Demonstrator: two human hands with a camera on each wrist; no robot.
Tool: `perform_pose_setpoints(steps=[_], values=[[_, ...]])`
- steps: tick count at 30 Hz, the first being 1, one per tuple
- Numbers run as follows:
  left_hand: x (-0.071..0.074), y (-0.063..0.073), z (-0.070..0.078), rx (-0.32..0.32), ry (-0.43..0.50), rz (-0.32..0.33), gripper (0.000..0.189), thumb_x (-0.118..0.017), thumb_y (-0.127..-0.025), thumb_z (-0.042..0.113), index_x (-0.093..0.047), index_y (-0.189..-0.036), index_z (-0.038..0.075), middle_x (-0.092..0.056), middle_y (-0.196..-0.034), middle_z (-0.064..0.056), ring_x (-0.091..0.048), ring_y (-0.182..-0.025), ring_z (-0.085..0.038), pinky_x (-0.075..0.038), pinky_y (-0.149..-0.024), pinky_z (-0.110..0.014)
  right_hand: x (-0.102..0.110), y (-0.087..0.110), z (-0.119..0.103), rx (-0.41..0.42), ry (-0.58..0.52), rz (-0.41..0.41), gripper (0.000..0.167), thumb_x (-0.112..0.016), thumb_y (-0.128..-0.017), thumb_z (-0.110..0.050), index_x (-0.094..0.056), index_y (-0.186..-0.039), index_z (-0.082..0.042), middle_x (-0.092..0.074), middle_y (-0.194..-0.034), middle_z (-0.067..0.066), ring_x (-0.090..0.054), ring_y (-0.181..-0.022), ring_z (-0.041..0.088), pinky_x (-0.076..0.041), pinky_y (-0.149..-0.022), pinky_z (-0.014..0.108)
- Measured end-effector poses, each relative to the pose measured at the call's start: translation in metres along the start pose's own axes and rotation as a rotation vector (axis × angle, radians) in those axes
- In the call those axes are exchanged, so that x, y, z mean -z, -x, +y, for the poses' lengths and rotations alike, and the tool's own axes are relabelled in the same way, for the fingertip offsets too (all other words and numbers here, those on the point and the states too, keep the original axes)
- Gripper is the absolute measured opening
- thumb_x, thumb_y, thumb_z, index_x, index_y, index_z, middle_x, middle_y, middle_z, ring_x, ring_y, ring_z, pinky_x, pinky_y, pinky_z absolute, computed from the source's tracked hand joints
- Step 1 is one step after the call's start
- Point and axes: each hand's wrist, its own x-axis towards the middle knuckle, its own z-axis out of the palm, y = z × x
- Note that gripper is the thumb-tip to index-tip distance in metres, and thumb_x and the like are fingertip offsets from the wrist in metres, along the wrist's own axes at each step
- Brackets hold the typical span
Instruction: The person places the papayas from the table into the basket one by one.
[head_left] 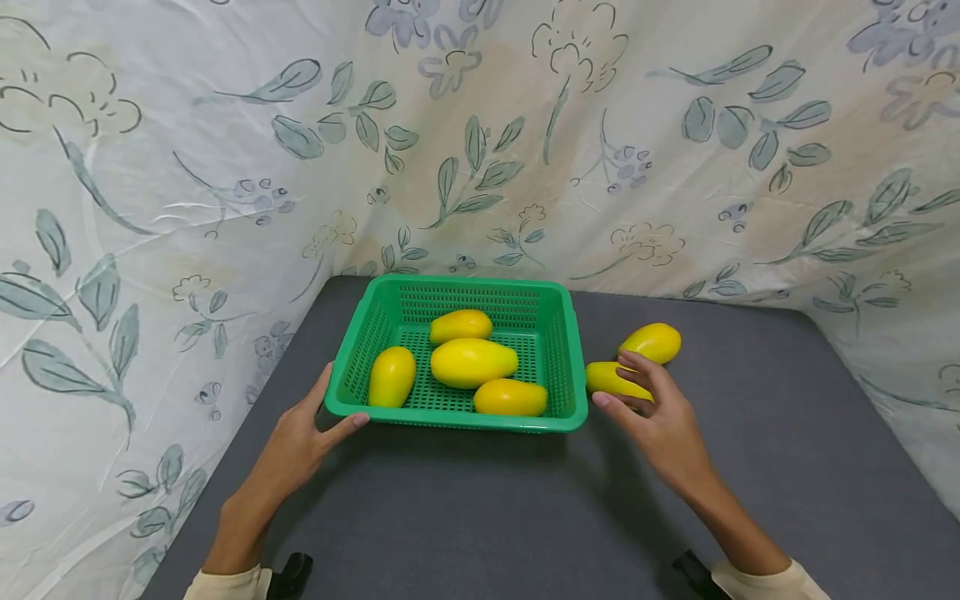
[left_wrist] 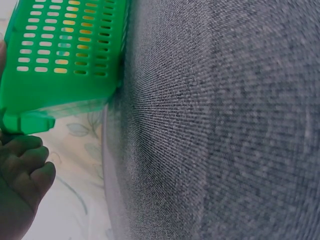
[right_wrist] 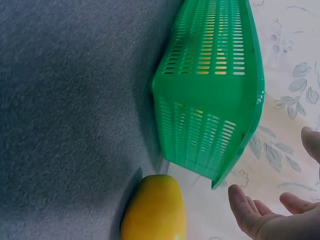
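Note:
A green plastic basket with slotted walls holds several yellow mangoes. At its left front corner my left hand grips the rim, thumb along the front and fingers at the side; the left wrist view shows fingertips curled beneath the rim. Right of the basket lie two more mangoes, a nearer one and a farther one. Over the nearer one hovers my right hand, its thumb and fingers spread. The right wrist view shows a gap between that hand and the mango.
The basket stands on a dark grey cloth-covered table. Behind and along the sides hangs a white curtain printed with leaves and flowers. A dark strap shows at the left wrist by the cream sleeve.

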Motion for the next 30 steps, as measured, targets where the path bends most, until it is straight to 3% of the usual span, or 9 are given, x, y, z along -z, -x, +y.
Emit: perform_pose_setpoints(steps=[20, 30], values=[[0.006, 0.0, 0.008, 0.022, 0.013, -0.02, 0.103, -0.073, -0.1, 0.049, -0.009, -0.172, 0.013, -0.026, -0.173, -0.023, -0.035, -0.153, -0.051, -0.034, -0.116, -0.072, 0.016, -0.007, 0.015, -0.035, 0.064, -0.006, 0.076, -0.077, -0.1, -0.033, -0.04, -0.161, -0.008, -0.049, -0.158, 0.016, -0.053, -0.14, 0.036, -0.054, -0.097, 0.015], [0.005, 0.0, 0.006, 0.012, 0.018, -0.019, 0.102, -0.072, -0.101, 0.048, -0.008, -0.172, 0.014, -0.027, -0.173, -0.023, -0.036, -0.152, -0.051, -0.034, -0.115, -0.073, 0.022, -0.009, 0.029, -0.052, 0.121, 0.012, 0.078, -0.079, -0.099, -0.035, -0.04, -0.16, -0.006, -0.048, -0.159, 0.02, -0.052, -0.139, 0.041, -0.05, -0.088, 0.008]])
